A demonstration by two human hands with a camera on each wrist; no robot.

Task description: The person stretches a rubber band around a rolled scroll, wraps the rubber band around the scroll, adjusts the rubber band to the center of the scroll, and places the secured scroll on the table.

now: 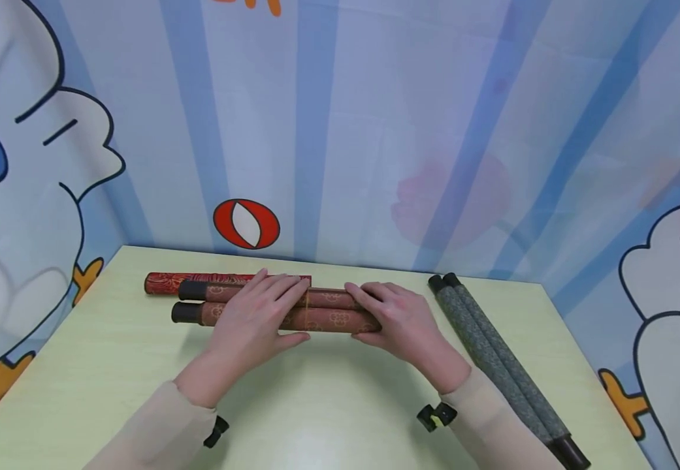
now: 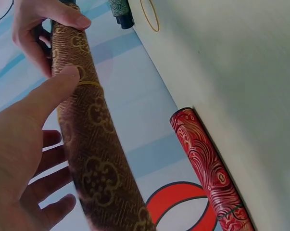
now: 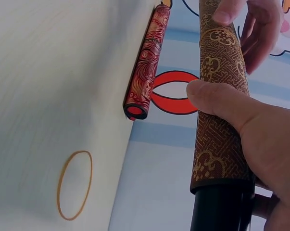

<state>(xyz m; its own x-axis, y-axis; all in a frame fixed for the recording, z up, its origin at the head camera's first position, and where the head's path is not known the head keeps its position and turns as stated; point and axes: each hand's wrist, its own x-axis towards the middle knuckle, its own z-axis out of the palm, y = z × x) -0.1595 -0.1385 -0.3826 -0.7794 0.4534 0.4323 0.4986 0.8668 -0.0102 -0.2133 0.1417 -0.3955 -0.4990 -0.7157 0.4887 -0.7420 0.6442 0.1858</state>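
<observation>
Two brown scrolls (image 1: pixel 332 320) with gold floral patterns and black end knobs lie side by side, held above the table in both hands. A thin yellow rubber band (image 2: pixel 89 83) runs round them near the middle. My left hand (image 1: pixel 254 310) grips them left of the band, thumb along the near side and fingers over the far side. Toward their right end, my right hand (image 1: pixel 395 316) holds them, thumb (image 3: pixel 217 98) pressed on the patterned surface. The right black knob (image 3: pixel 221 207) shows in the right wrist view and is hidden by that hand in the head view.
Behind the brown scrolls lies a red swirl-patterned roll (image 1: pixel 166 282) near the table's back edge. Two grey-green scrolls (image 1: pixel 495 346) with dark ends lie slantwise at the right. Another rubber band (image 3: pixel 61 185) lies on the table (image 1: pixel 328 418). A printed cartoon backdrop (image 1: pixel 340 130) stands behind.
</observation>
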